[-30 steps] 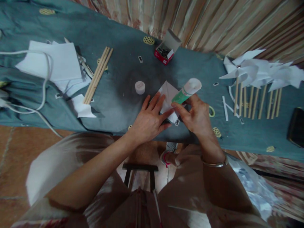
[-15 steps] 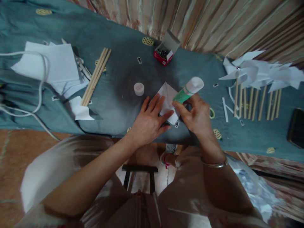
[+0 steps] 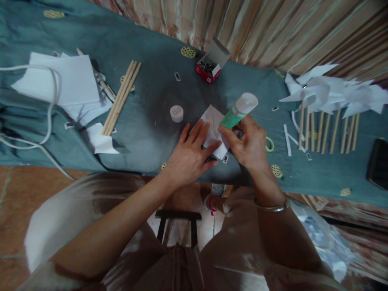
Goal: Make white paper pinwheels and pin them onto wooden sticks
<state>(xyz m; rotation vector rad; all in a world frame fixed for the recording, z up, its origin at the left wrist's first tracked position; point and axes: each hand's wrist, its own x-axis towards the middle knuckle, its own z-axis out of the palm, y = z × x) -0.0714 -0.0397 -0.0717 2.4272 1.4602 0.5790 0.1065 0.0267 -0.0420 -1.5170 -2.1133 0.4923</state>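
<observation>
Right hand (image 3: 251, 145) around one glue tube (image 3: 238, 111)

Overall dim, colours muted. Soft dark shadow patch on cloth (image 3: 145, 133) around white cap (image 3: 176, 113). Paper scrap (image 3: 101, 139) left of cap throws hard shadow rightward: light from left. Pinwheels (image 3: 327, 93) far right of cap brightest. Glue tube (image 3: 238, 111) right of cap sharp. Pale clothing (image 3: 60, 218) below cap blurred, washed out. Cloth edges bow: wide-lens distortion.
</observation>
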